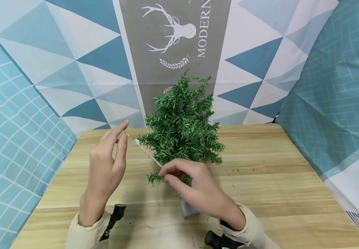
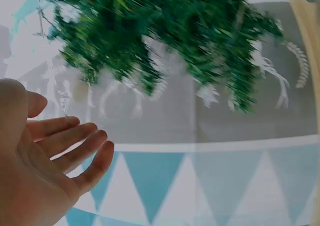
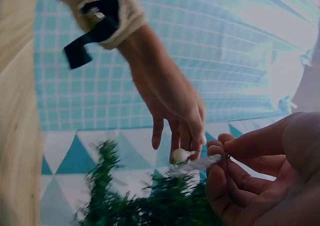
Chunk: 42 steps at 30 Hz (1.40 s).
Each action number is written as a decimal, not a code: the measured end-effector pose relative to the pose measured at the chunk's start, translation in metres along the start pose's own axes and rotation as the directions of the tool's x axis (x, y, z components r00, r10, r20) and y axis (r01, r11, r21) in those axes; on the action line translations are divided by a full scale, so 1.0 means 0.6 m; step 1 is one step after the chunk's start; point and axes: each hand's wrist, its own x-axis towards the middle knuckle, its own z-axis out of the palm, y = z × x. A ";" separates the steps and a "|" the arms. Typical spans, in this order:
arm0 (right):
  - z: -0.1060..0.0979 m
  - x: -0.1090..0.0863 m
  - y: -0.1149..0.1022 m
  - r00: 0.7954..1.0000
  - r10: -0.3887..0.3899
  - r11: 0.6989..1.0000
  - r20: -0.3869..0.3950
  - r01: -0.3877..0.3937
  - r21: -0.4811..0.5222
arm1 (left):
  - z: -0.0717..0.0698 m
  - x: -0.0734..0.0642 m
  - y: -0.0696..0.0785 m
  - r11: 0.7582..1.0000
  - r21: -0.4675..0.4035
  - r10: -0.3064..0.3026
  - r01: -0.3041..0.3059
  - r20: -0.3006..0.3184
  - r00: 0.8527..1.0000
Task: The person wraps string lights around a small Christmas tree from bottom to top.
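Observation:
An artificial Christmas tree (image 1: 182,128) stands on a grey base (image 1: 188,209) on the wooden table. In front of its lower branches, my right hand (image 1: 198,183) pinches a thin white string (image 1: 148,154) between thumb and fingertips. The string slants up to my left hand (image 1: 106,162), left of the tree. That hand's fingers are nearly straight, with a gap between thumb and index finger, and the string touches near the fingertips in the left wrist view. A small white ball (image 3: 180,156) hangs by the string near the left fingers. The string's ends are hard to make out.
The wooden table (image 1: 275,193) carries scattered green bits right of the tree. Behind it hangs a patterned cloth (image 1: 179,74) with a deer print, and blue tiled cloths (image 1: 11,114) close off the sides. Each wrist wears a black camera strap (image 1: 114,218).

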 end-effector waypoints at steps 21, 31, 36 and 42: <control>0.084 0.008 0.039 0.922 -0.382 0.826 -0.058 0.313 -0.468 | 0.030 -0.004 -0.091 0.932 -0.005 -0.310 0.362 0.501 0.808; -0.036 -0.006 -0.006 0.887 -0.394 0.885 -0.239 0.297 -0.358 | -0.020 0.002 -0.034 0.985 -0.024 -0.133 0.169 0.516 0.846; -0.081 -0.010 -0.007 0.876 -0.379 0.899 -0.299 0.271 -0.345 | -0.018 0.001 -0.006 0.998 -0.060 0.003 0.033 0.523 0.852; -0.116 -0.020 -0.010 0.885 -0.341 0.922 -0.317 0.249 -0.295 | -0.007 -0.006 0.019 0.995 -0.095 0.085 -0.044 0.497 0.864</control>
